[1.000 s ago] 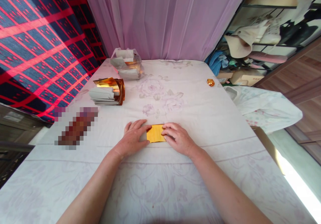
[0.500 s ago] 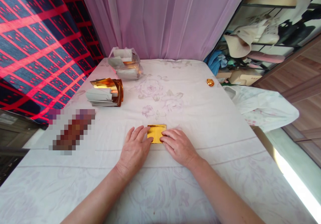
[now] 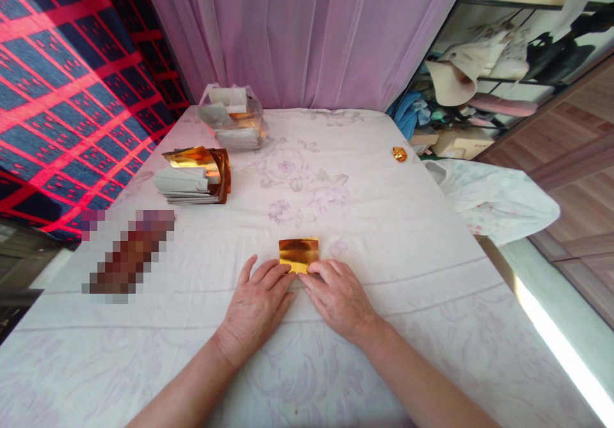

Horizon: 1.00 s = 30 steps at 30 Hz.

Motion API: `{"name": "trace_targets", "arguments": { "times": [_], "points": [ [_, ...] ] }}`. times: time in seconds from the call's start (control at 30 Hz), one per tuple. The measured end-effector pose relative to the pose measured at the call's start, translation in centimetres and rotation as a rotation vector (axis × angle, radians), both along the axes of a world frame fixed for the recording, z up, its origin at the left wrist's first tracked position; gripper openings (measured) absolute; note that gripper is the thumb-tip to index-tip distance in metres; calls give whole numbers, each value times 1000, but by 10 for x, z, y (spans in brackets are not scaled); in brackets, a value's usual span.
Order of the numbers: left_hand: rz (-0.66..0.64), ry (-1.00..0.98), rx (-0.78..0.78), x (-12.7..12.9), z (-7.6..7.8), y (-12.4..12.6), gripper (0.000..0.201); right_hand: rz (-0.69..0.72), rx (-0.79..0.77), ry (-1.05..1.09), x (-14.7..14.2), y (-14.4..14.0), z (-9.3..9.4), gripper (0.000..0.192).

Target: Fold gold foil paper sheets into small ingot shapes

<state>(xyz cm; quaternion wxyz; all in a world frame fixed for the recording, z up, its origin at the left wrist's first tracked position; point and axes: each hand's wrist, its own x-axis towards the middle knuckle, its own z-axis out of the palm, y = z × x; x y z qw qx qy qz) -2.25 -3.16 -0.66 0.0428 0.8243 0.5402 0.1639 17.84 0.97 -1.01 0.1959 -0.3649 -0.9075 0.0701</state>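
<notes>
Head view showed left hand (image 3: 256, 303) and right hand (image 3: 338, 297) flat, fingers pressing the near edge of a small gold foil square (image 3: 299, 253) lying just beyond them on the bed (image 3: 384, 223)

The small folded sheet (image 3: 299, 253) near the middle is glossy gold foil paper, mirror-bright and smooth. It lies on the bed (image 3: 384, 236), covered in matt, soft cloth with a faint flower print. At far left the stack of sheets (image 3: 194, 175) shows shiny gold foil over dull grey paper, beside a clear, crinkled plastic bag (image 3: 233, 116).
</notes>
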Motion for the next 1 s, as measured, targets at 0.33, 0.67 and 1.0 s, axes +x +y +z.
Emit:
{"name": "trace_targets", "arguments": {
  "times": [0.33,0.67,1.0],
  "points": [
    [8,-8,0,-1,-1,-1,30,-81,33,11,16,-3,1,21],
    [9,63,-25,9,4,-2,39,-112,37,17,25,-6,-3,23],
    [33,109,-40,16,8,-2,49,-126,46,12,24,-6,-4,22]
  ]
}}
